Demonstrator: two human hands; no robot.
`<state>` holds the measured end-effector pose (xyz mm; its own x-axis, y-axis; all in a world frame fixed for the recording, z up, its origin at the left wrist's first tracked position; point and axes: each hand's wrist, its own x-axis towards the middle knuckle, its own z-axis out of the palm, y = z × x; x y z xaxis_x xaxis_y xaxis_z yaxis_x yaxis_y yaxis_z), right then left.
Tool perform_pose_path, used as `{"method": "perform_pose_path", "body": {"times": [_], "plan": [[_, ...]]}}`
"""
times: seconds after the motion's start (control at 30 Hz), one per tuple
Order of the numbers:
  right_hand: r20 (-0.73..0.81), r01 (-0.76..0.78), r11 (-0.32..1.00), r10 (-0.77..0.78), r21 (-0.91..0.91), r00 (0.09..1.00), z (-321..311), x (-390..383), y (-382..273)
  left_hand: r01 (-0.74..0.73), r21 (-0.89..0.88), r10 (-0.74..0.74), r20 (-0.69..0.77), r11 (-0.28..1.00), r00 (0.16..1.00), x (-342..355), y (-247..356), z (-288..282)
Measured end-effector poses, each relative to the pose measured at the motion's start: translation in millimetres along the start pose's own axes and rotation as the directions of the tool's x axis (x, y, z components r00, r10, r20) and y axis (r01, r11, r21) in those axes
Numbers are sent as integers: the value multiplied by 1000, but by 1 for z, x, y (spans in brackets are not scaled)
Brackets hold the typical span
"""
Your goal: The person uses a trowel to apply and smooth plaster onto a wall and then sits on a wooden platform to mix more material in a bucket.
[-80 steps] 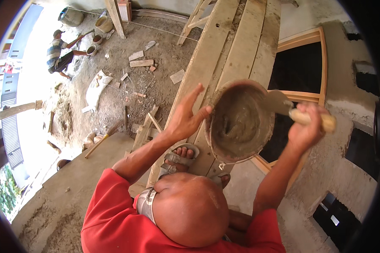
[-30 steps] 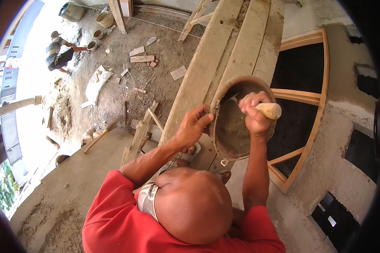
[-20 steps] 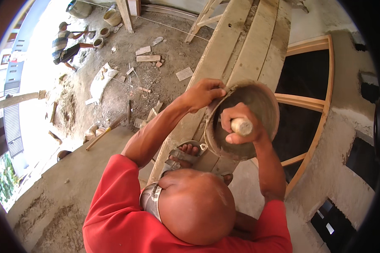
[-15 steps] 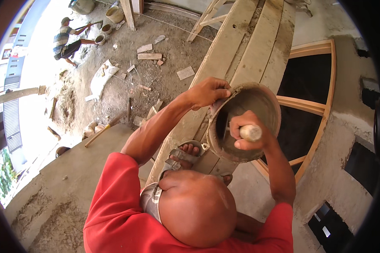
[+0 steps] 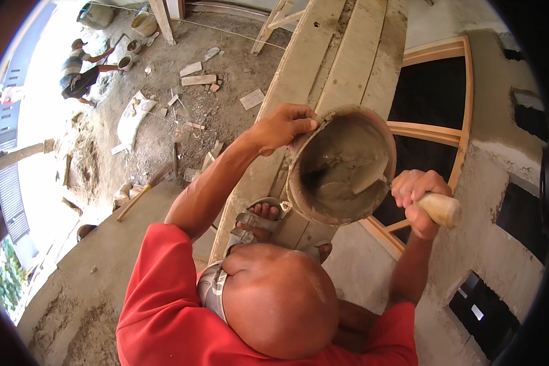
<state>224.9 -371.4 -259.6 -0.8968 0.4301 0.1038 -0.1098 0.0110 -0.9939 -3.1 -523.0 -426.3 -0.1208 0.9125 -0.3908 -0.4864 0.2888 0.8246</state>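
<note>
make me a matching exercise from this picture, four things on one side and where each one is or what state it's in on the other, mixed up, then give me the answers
Things:
1. left hand
2. right hand
3. mortar pan
4. sandalled foot

Places or states:
A. closed round the pale wooden trowel handle
B. standing on a wooden plank
C. gripping the pan's rim at its upper left
D. tilted, with wet grey mortar inside

Pairs: 1-C, 2-A, 3-D, 4-B
</note>
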Motion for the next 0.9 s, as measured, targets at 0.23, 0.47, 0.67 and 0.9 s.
{"method": "perform_pose_path", "body": {"times": [0.23, 0.47, 0.67, 0.9], "plan": [[-304, -33, 994, -1, -105, 953, -4, -32, 56, 6, 36, -1, -133, 999, 991, -25, 12, 16], [-388, -110, 943, -21, -314, 921, 4, -29, 88, -47, -53, 38, -164, 998, 986, -65, -14, 33], [-396, 56, 893, -253, -447, 883, 19, 1, 97, -32, -39, 21, -261, 999, 965, -78, -33, 48], [-435, 338, 941, -317, -30, 843, 4, 19, 37, -34, -11, 28, -333, 999, 942, -81, -34, 54]]}}
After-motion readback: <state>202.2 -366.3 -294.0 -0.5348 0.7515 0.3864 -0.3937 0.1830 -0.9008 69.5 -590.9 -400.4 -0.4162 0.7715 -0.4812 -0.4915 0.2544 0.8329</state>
